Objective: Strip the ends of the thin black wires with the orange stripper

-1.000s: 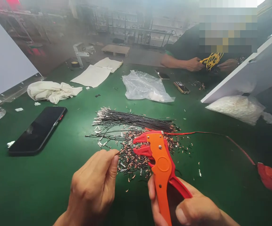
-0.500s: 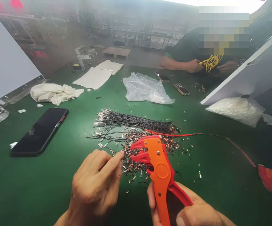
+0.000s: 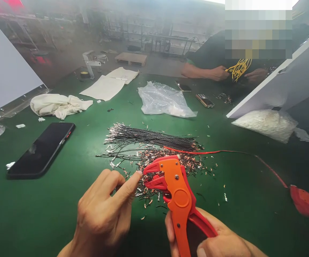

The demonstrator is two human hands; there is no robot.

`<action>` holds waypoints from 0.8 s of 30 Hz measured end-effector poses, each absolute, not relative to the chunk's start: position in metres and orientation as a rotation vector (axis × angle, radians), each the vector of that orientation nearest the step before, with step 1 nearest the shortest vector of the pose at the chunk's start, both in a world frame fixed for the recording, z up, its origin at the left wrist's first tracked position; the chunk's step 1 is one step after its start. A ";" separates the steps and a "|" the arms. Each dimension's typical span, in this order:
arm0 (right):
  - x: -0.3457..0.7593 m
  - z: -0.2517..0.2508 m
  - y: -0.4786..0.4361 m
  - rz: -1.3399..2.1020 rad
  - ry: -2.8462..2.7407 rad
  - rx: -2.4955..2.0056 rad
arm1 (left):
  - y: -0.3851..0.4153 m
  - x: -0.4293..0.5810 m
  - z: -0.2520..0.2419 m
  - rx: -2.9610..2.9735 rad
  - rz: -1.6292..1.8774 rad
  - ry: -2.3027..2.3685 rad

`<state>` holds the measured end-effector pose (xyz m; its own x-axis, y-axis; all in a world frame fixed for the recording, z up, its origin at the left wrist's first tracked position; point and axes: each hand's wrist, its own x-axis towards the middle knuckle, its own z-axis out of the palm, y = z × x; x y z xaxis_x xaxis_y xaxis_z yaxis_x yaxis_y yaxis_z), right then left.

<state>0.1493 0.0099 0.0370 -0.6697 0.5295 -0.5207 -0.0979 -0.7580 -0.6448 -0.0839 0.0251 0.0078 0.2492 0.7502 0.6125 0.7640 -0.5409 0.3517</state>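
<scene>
My right hand (image 3: 218,237) is wrapped round the handles of an orange and red wire stripper (image 3: 178,192), whose jaws point left. The index fingertip of my left hand (image 3: 106,205) is at the tip of those jaws; its fingers are pressed together, and whatever they pinch is too small to make out. Under and behind the jaws lies a pile of short black wire scraps with copper ends (image 3: 154,157). Beyond it, a bundle of black wires (image 3: 154,136) has metal terminals at the left and bare copper at the right.
A black phone (image 3: 43,150) and white cloth (image 3: 60,105) lie left. A plastic bag (image 3: 165,100) and paper (image 3: 104,86) are farther back. At right are a filled bag (image 3: 267,123) and red tool (image 3: 307,203). Across the table, a person's hands (image 3: 220,73) hold yellow wires.
The view has shifted slightly. The stripper's jaws look a little less open, and my left fingertip stays beside them.
</scene>
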 end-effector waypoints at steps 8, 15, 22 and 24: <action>0.141 0.045 0.026 2.489 -1.071 -0.903 | 0.025 -0.082 0.011 -2.422 -1.223 -1.484; 0.156 0.031 0.012 2.418 -1.009 -0.881 | 0.027 -0.084 0.008 -2.443 -1.216 -1.422; 0.161 0.006 0.014 2.391 -1.079 -0.600 | 0.026 -0.084 0.010 -2.442 -1.192 -1.412; 0.162 0.004 0.013 2.381 -1.087 -0.582 | 0.026 -0.083 0.011 -2.441 -1.192 -1.397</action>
<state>0.1620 0.0129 0.0037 -0.8066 0.5614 -0.1851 -0.2277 -0.5841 -0.7791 -0.0829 0.0261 0.0112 0.2786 0.6954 0.6624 0.7634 -0.5789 0.2867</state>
